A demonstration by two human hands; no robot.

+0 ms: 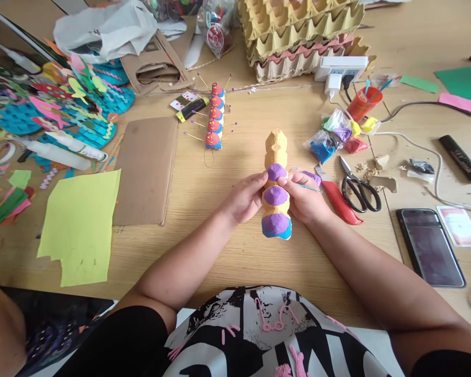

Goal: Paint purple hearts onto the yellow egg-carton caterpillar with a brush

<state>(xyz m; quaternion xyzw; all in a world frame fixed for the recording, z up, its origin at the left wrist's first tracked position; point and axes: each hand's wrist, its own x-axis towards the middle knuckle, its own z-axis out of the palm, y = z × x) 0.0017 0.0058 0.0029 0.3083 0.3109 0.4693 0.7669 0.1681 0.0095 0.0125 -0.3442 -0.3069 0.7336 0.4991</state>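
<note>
Both my hands hold an egg carton strip [277,149] upright above the table. Its bumps are yellow-orange, and the lowest end is blue. Purple clay [276,196] caps the three nearer bumps; the two farther ones are uncapped. My left hand [248,196] grips the strip's left side, with the thumb at the third purple cap. On the opposite side my right hand [304,196] closes round it, thumb pressed on that same cap. A thin blue stick [310,188] pokes out of my right fingers. Behind that hand lies more purple clay [312,178].
A finished-looking caterpillar [215,116] with red faces stands ahead. To the right lie a red cutter [341,203], scissors [359,188], clay bags [324,148], an orange cup [363,104] and a phone [430,247]. Leftward are cardboard [147,167] and yellow-green paper [80,225]; egg trays [298,36] stack behind.
</note>
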